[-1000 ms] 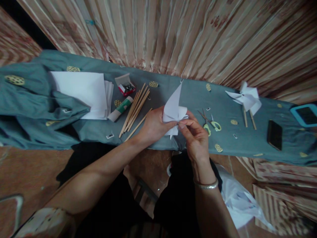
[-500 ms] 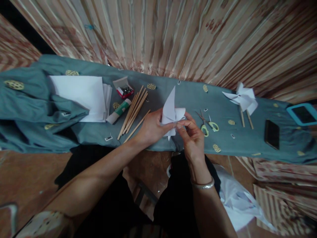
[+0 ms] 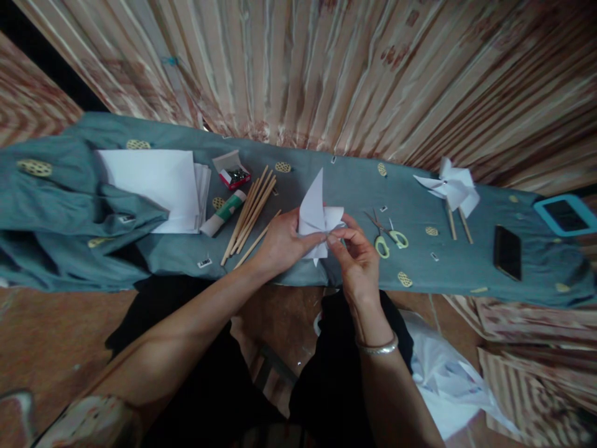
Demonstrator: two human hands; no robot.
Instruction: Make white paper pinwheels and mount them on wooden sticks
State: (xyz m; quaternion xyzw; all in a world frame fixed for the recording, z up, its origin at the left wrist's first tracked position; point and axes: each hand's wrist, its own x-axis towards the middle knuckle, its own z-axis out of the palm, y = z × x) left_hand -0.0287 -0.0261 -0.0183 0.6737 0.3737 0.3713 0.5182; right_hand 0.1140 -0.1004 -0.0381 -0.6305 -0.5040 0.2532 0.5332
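Note:
A white paper pinwheel (image 3: 311,206) with folded blades is held between my two hands above the table's front edge. My left hand (image 3: 283,244) grips it from the left, thumb pressed across the paper near its middle. From the right, my right hand (image 3: 357,252) pinches at the centre with thumb and forefinger. Whether a pin sits in that pinch is too small to tell. Just left of my hands lie several wooden sticks (image 3: 249,214). Green-handled scissors (image 3: 387,236) rest on the cloth to the right.
On the green tablecloth (image 3: 410,193) are a paper stack (image 3: 153,186), an open box of pins (image 3: 233,171) and a green-and-white roll (image 3: 224,213). To the right lie pinwheels on sticks (image 3: 454,186), a phone (image 3: 507,252) and a blue-framed device (image 3: 566,214). A plastic bag (image 3: 448,367) is on the floor.
Both hands keep their hold on the paper pinwheel, with only a slight shift left in the picture. The view has tilted a little; the things on the table have not been moved.

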